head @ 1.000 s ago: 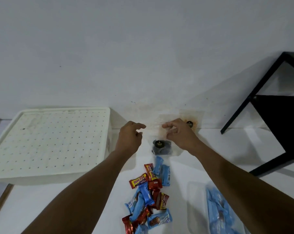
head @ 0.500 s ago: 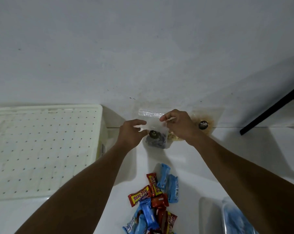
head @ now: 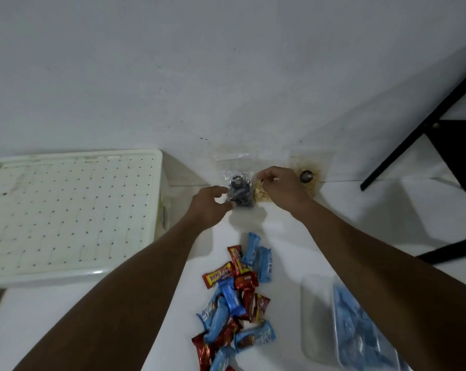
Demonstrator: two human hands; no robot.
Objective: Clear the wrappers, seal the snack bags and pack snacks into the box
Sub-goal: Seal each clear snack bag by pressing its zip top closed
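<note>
1 crinkly clear bag, dk round cookies inside

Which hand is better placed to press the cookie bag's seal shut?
Right, probably. The right hand has its fingers higher beside the cookie bag, nearer its top seal; the left hand grips low at its base.

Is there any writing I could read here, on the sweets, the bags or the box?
Nothing reads clearly.
On the red-and-yellow candy wrapper: lettering, too blurred to read.
On the blue candy wrappers: print too small.
On the white box, side label: blurred.
On the clear bag of dark round snacks: pale marks, unreadable.
</note>
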